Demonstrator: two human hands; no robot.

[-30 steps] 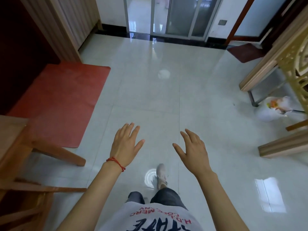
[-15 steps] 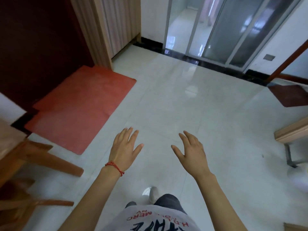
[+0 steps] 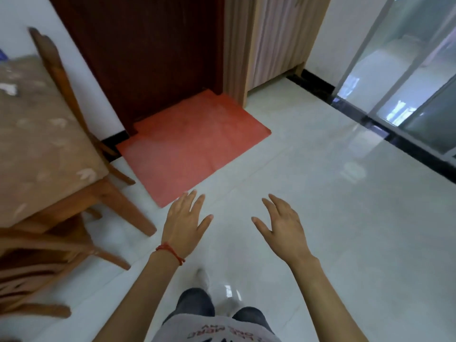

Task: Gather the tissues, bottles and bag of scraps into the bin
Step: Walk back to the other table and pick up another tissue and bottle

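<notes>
Both hands are held out over the shiny white floor (image 3: 345, 218), palms down, and they hold nothing. The left hand (image 3: 183, 224) has its fingers (image 3: 191, 201) spread open, and a red string (image 3: 170, 250) goes round its wrist. The right hand (image 3: 283, 225) is open too, with its fingers a bit bent. The two hands are apart and do not touch. No tissues, bottles, bag of scraps or bin show up anywhere here, so I cannot tell where they are. Just past the left hand lies a red mat (image 3: 190, 146), flat on the floor in front of a dark brown door (image 3: 148, 58). To the left stands a wooden chair (image 3: 49, 144) with a brown seat, and one of its legs comes down near the left arm. On the right is a glass sliding door (image 3: 407, 82) with a dark strip along its bottom. Below the hands you can see the person's grey shirt (image 3: 214, 329), dark trousers and one light shoe (image 3: 202, 277).
</notes>
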